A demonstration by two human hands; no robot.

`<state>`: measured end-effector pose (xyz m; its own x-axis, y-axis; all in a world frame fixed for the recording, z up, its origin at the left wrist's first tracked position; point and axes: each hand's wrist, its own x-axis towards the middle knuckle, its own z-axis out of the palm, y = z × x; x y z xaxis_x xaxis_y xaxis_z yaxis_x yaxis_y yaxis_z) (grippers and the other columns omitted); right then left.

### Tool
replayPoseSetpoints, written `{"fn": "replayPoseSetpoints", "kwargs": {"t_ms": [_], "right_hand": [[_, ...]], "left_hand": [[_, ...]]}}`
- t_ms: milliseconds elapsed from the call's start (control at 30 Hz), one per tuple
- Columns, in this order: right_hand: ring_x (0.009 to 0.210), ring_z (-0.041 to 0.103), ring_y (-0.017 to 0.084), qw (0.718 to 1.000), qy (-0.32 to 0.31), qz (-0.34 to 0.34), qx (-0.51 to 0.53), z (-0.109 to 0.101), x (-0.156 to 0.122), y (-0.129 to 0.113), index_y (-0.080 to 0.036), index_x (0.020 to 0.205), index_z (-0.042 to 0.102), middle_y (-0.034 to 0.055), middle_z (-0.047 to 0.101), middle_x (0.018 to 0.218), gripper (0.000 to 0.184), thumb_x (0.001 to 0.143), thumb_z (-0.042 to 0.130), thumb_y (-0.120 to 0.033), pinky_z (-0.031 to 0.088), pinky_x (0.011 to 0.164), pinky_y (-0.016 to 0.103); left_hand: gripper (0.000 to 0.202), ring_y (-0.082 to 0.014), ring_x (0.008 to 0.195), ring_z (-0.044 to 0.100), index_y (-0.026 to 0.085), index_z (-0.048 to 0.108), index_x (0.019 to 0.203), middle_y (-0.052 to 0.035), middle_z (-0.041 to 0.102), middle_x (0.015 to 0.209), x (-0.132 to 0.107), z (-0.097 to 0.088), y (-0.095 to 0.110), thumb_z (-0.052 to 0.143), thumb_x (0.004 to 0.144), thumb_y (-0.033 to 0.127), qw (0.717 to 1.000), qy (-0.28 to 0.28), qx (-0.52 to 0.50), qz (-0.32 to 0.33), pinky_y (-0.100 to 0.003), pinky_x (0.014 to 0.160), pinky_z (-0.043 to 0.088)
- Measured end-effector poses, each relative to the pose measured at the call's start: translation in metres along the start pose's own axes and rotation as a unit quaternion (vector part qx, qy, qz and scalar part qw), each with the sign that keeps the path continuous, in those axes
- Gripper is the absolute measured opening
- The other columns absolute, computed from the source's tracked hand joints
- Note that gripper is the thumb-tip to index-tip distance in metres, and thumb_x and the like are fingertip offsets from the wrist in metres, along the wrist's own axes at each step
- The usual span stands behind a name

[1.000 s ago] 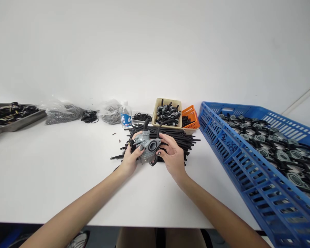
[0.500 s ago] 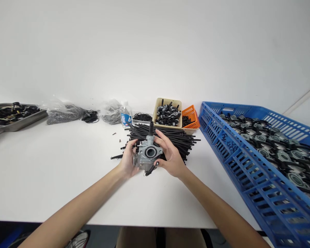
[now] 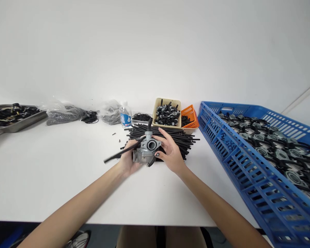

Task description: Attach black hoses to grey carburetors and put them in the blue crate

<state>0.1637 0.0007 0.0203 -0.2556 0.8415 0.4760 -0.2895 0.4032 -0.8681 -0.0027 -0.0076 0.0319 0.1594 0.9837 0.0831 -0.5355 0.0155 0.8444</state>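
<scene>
A grey metal carburetor [image 3: 146,150] is held just above the white table [image 3: 54,172], its round opening facing me. My left hand [image 3: 127,162] is closed round its left side and underside. My right hand [image 3: 170,153] grips its right side, fingers curled over the top. A black hose [image 3: 121,151] sticks out from the carburetor to the left, and a short black tube [image 3: 149,124] stands up from its top. Right behind lies a pile of straight black hoses [image 3: 175,137].
A blue crate [image 3: 235,155] full of carburetors stands at the right. Behind the hose pile are a beige bin [image 3: 167,113] of black parts, an orange basket [image 3: 189,115], a small bottle [image 3: 125,117] and plastic bags [image 3: 64,112]. A metal tray [image 3: 12,117] sits far left.
A long black hose now juts out from the carburetor's left side. The carburetor has turned a little between my hands, and the pair has shifted slightly away from me.
</scene>
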Motion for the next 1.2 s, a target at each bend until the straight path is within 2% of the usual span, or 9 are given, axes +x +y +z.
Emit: {"fn": "replayPoseSetpoints", "kwargs": {"t_ms": [167, 300, 367, 433, 567, 733, 800, 967, 1200], "right_hand": [[0.112, 0.062, 0.020, 0.994, 0.092, -0.017, -0.048, -0.001, 0.001, -0.003, -0.025, 0.127, 0.054, 0.0076, 0.067, 0.119, 0.057, 0.077, 0.078, -0.034, 0.047, 0.099, 0.037], [0.084, 0.062, 0.016, 0.982, 0.153, -0.045, -0.099, 0.000, -0.002, -0.008, -0.022, 0.102, 0.065, 0.0027, 0.067, 0.088, 0.023, 0.083, 0.070, -0.036, 0.050, 0.077, 0.029], [0.072, 0.058, 0.014, 0.985, 0.120, -0.027, -0.122, 0.003, -0.004, -0.010, -0.021, 0.086, 0.067, 0.0014, 0.065, 0.077, 0.017, 0.084, 0.068, -0.038, 0.047, 0.066, 0.027], [0.059, 0.052, 0.012, 0.988, 0.051, 0.021, -0.143, 0.007, -0.007, -0.012, -0.019, 0.081, 0.069, -0.0008, 0.060, 0.066, 0.018, 0.081, 0.068, -0.037, 0.042, 0.056, 0.025], [0.044, 0.039, 0.007, 0.976, -0.037, 0.113, -0.183, 0.014, -0.011, -0.014, -0.016, 0.093, 0.074, -0.0083, 0.045, 0.048, 0.022, 0.077, 0.068, -0.030, 0.033, 0.048, 0.023], [0.041, 0.045, 0.008, 0.971, -0.066, 0.162, -0.164, 0.014, -0.010, -0.010, -0.016, 0.092, 0.070, -0.0088, 0.046, 0.048, 0.021, 0.080, 0.064, -0.032, 0.037, 0.046, 0.023], [0.047, 0.050, 0.010, 0.977, -0.063, 0.137, -0.153, 0.013, -0.009, -0.010, -0.017, 0.091, 0.067, -0.0073, 0.050, 0.051, 0.017, 0.083, 0.062, -0.032, 0.042, 0.052, 0.024], [0.069, 0.061, 0.014, 0.991, -0.036, 0.072, -0.107, 0.014, -0.010, -0.012, -0.019, 0.090, 0.060, 0.0000, 0.064, 0.070, 0.018, 0.089, 0.060, -0.037, 0.049, 0.071, 0.028], [0.073, 0.062, 0.015, 0.997, -0.036, 0.054, -0.037, 0.018, -0.010, -0.010, -0.021, 0.083, 0.054, 0.0015, 0.065, 0.073, 0.033, 0.089, 0.058, -0.054, 0.049, 0.071, 0.030]], "left_hand": [[0.046, -0.0239, 0.072, 0.068, 0.024, 0.058, 0.119, -0.0048, 0.072, 0.094, 0.001, 0.006, -0.001, 0.064, 0.076, 0.041, 1.000, 0.026, 0.007, 0.000, -0.036, 0.056, 0.058], [0.044, -0.0164, 0.071, 0.064, 0.029, 0.052, 0.118, 0.0006, 0.065, 0.096, 0.003, -0.001, -0.004, 0.069, 0.078, 0.038, 0.986, 0.079, 0.089, 0.116, -0.030, 0.063, 0.056], [0.043, -0.0131, 0.071, 0.060, 0.030, 0.051, 0.117, 0.0027, 0.061, 0.094, 0.005, -0.006, -0.006, 0.070, 0.079, 0.036, 0.965, 0.111, 0.152, 0.184, -0.027, 0.067, 0.053], [0.041, -0.0122, 0.074, 0.057, 0.029, 0.050, 0.118, 0.0029, 0.058, 0.094, 0.007, -0.011, -0.007, 0.067, 0.081, 0.032, 0.937, 0.146, 0.215, 0.234, -0.025, 0.073, 0.051], [0.041, -0.0149, 0.090, 0.055, 0.026, 0.048, 0.120, 0.0000, 0.055, 0.104, 0.007, -0.013, -0.006, 0.061, 0.081, 0.024, 0.886, 0.191, 0.306, 0.292, -0.029, 0.087, 0.046], [0.045, -0.0180, 0.101, 0.053, 0.025, 0.047, 0.120, -0.0018, 0.051, 0.111, 0.003, -0.009, -0.003, 0.061, 0.078, 0.021, 0.847, 0.183, 0.359, 0.346, -0.031, 0.094, 0.043], [0.045, -0.0179, 0.100, 0.053, 0.024, 0.046, 0.120, -0.0018, 0.051, 0.109, 0.003, -0.009, -0.002, 0.061, 0.078, 0.021, 0.849, 0.190, 0.349, 0.348, -0.031, 0.093, 0.044], [0.043, -0.0156, 0.090, 0.053, 0.024, 0.046, 0.121, -0.0008, 0.051, 0.104, 0.005, -0.012, -0.005, 0.062, 0.081, 0.025, 0.877, 0.193, 0.304, 0.318, -0.030, 0.087, 0.045], [0.043, -0.0144, 0.080, 0.055, 0.027, 0.046, 0.123, 0.0000, 0.054, 0.099, 0.004, -0.014, -0.012, 0.063, 0.085, 0.035, 0.909, 0.144, 0.265, 0.286, -0.028, 0.080, 0.048]]}}
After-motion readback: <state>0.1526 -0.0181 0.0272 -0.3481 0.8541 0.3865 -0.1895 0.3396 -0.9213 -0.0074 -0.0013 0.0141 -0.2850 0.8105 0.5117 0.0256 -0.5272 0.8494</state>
